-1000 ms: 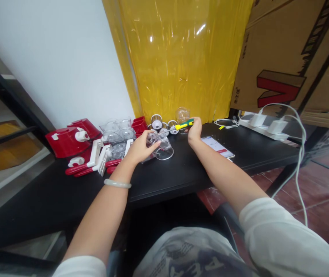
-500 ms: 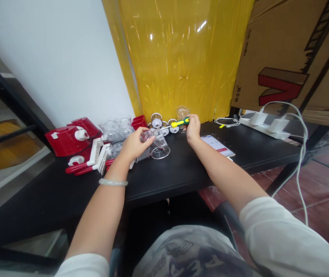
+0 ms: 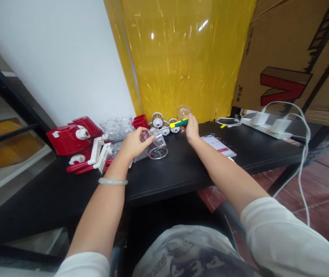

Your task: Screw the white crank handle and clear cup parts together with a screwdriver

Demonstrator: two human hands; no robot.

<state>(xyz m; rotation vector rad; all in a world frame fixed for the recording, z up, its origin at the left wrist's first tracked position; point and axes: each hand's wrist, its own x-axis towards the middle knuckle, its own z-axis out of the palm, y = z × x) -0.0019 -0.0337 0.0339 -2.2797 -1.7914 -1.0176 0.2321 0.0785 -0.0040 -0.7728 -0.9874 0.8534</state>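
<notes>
Your left hand [image 3: 132, 145] curls its fingers around a clear plastic part [image 3: 159, 141] over the surface [image 3: 164, 175]; your right hand [image 3: 192, 131] is closed on the screwdriver [image 3: 179, 123], shaft towards that part. More clear pieces [image 3: 111, 134] sit near red housings [image 3: 66, 141] (how far the screwdriver's work has got, I can't tell).

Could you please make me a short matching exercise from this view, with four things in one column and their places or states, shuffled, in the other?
1. Screwdriver
2. Clear cup
3. Phone
4. Power strip

A. Lying on the black table
B. Held in the left hand
C. Has white plugs in it
D. Held in the right hand

Right pairs: 1-D, 2-B, 3-A, 4-C
</notes>
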